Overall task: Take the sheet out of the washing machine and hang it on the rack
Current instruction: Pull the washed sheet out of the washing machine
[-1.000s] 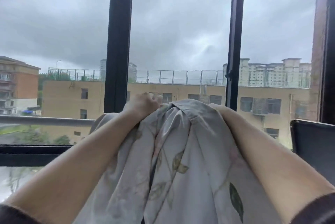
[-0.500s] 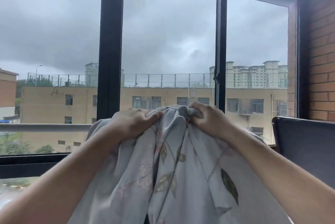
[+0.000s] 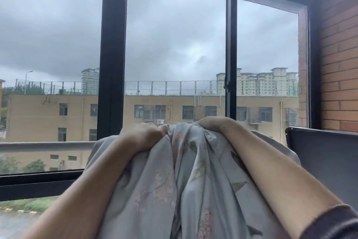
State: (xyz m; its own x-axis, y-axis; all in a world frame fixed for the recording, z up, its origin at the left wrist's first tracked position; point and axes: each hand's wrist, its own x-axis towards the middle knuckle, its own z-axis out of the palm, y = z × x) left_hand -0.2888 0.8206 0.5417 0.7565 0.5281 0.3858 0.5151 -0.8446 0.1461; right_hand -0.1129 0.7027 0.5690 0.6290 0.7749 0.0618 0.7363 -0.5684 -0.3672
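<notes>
Black window frame (image 3: pixel 112 54): is being divided by a thinner black mullion (image 3: pixel 231 45). Brick wall (image 3: pixel 339 64): is being met at the frame's right edge, above a dark panel (image 3: pixel 325 161). Yellow building (image 3: pixel 38 118), pale tower blocks (image 3: pixel 261 83), trees (image 3: pixel 34 166): are being overhung by grey cloud (image 3: pixel 174 35).

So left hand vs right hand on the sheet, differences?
The left hand sits lower, thumb tip showing; the right hand sits higher, fingers hidden in cloth. The right arm shows a dark sleeve cuff; the left arm looks bare. Both grip the bunched pale grey floral sheet.
</notes>
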